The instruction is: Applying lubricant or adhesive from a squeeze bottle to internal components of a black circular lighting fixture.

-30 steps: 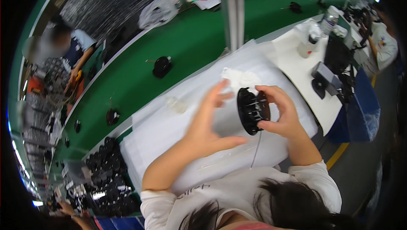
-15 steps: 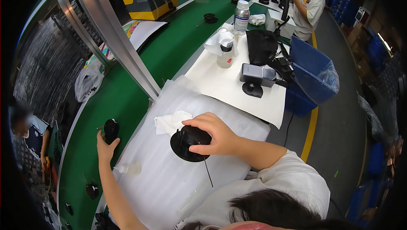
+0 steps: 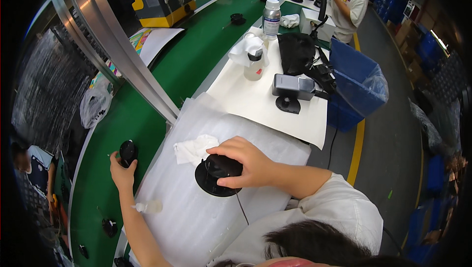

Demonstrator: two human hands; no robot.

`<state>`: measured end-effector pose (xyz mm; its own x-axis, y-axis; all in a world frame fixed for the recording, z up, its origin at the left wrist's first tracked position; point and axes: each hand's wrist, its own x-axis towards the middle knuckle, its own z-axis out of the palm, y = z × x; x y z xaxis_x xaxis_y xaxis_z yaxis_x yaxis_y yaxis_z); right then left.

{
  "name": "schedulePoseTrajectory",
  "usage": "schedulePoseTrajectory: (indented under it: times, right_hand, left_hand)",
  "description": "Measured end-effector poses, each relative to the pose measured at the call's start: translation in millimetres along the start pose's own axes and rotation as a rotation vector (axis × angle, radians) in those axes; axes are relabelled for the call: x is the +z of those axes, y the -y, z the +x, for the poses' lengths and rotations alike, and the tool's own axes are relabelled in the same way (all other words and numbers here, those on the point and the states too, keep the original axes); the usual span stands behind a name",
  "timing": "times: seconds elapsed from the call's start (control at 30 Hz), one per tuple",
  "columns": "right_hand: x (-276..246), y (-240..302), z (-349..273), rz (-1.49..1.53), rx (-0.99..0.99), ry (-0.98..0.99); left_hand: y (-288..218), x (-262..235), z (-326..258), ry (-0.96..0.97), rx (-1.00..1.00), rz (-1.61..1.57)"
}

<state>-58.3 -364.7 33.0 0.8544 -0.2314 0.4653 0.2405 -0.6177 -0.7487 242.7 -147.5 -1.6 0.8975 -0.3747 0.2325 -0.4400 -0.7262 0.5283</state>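
Note:
My right hand is closed round the raised middle of a black round part with a wide flange. A thin dark cable or rod hangs from that part over the white foam sheet. On the left, my left hand has its thumb and fingers round the lower edge of a smaller-looking black round part, above the green conveyor belt. A crumpled white cloth lies just beyond the right hand's part. Beside my left forearm, a small clear bottle lies on the foam.
An aluminium post rises between belt and foam. On the white board are a spray bottle, a silver bottle and a grey device. A blue bin stands right; another person works far off.
The whole view has shifted slightly, with far things sliding left. My right hand still holds its flanged part, and my left hand stays at its black part, whose thin rod shows less now.

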Motion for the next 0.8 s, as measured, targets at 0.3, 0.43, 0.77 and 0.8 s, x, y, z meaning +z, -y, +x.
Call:
schedulePoseTrajectory:
  times: [0.3,0.43,0.77,0.8]
  right_hand:
    - [-10,5,2,0.029,0.042,-0.044]
    - [-4,2,5,0.078,0.072,0.009]
    - [-5,-2,1,0.097,0.067,-0.002]
    - [-4,-3,1,0.084,0.038,0.007]
  left_hand:
    - [-7,-60,-64,-0.345,0.101,0.156]
    - [18,-78,-102,-0.323,-0.058,0.237]
    - [58,-82,-141,-0.267,-0.251,0.274]
    - [59,-88,-146,-0.227,-0.295,0.274]
